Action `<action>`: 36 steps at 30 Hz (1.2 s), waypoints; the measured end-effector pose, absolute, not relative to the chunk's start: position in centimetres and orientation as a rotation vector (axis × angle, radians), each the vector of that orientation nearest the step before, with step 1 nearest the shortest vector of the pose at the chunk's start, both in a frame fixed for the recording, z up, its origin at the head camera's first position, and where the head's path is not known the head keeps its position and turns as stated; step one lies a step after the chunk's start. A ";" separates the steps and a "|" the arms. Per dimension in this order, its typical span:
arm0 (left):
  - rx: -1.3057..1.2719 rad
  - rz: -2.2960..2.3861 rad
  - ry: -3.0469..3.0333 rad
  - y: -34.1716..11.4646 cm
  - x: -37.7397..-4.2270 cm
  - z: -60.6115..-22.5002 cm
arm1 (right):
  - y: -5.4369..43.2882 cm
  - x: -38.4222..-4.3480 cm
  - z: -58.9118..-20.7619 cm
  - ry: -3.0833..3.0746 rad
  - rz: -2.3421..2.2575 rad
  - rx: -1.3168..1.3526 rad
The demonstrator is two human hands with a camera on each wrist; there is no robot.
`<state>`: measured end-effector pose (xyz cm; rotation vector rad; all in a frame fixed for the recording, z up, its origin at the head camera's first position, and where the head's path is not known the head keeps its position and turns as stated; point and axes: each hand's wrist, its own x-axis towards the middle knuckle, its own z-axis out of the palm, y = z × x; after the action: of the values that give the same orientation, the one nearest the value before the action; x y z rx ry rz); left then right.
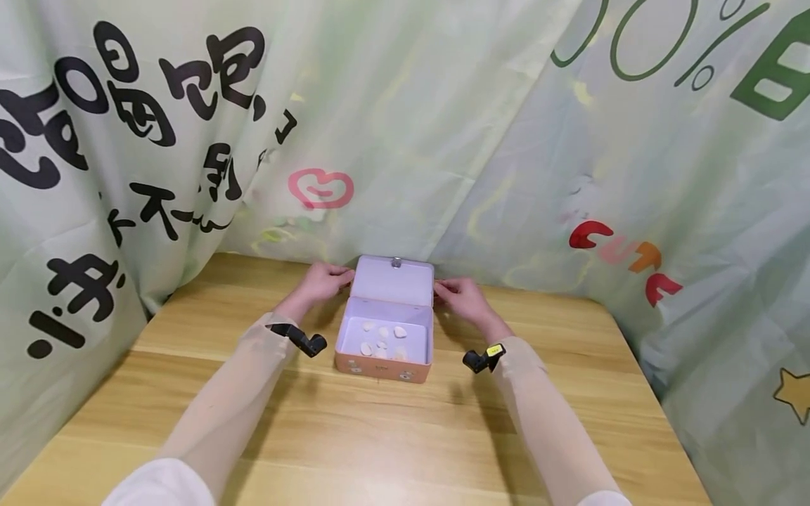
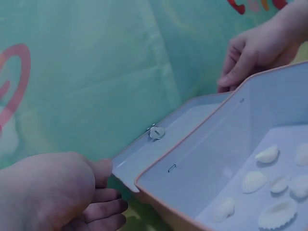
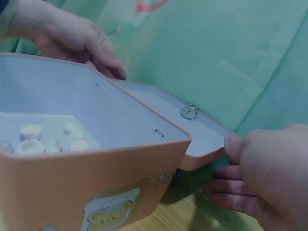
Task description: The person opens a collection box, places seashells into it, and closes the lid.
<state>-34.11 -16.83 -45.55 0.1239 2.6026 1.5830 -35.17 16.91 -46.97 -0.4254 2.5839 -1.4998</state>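
In the head view a small orange-pink tin box point(image 1: 383, 370) stands on the table with its lid point(image 1: 392, 279) folded back, pale lilac inside. A metal clasp point(image 1: 396, 263) sits on the lid's far edge. Several white seashells point(image 2: 278, 214) lie on the box's floor. My left hand point(image 1: 324, 282) holds the lid's left edge, thumb at the rim and fingers lower down. On the opposite edge my right hand point(image 1: 465, 295) grips the lid the same way, its thumb point(image 3: 233, 147) against the rim. The lid partly hides the fingertips of both hands.
The box stands towards the back of a wooden table point(image 1: 380, 443). A printed curtain point(image 1: 405, 140) hangs close behind the lid and along both sides. Each wrist carries a black camera mount point(image 1: 484, 358).
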 end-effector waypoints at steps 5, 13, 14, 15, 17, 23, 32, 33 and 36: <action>0.078 1.684 2.496 -16.2 -34.7 -45.6 | 16.4 -35.4 -47.2 2.545 -1.580 -0.365; 0.083 1.740 2.495 -16.1 -34.8 -45.1 | 16.4 -34.7 -46.3 2.504 -1.727 -0.304; 0.083 1.753 2.488 -16.0 -34.7 -45.0 | 16.4 -34.7 -46.1 2.495 -1.750 -0.294; 0.083 1.766 2.481 -16.0 -34.7 -44.8 | 16.4 -34.6 -45.8 2.478 -1.775 -0.290; 0.085 1.787 2.470 -16.1 -34.6 -44.4 | 16.3 -34.4 -45.4 2.465 -1.805 -0.292; 0.090 1.847 2.446 -16.2 -34.3 -43.9 | 16.3 -34.1 -44.7 2.456 -1.824 -0.311; 0.149 1.817 2.539 -16.5 -33.3 -43.3 | 16.3 -33.3 -43.7 2.537 -1.779 -0.352; 0.150 1.805 2.555 -16.6 -33.2 -43.2 | 16.2 -33.3 -43.6 2.543 -1.779 -0.362; 0.152 1.790 2.571 -16.6 -32.8 -42.8 | 16.3 -32.9 -43.4 2.567 -1.776 -0.387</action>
<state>-32.81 -16.62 -42.83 0.1521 2.5706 1.7901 -32.90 16.28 -43.35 -0.3872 2.5672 -1.7763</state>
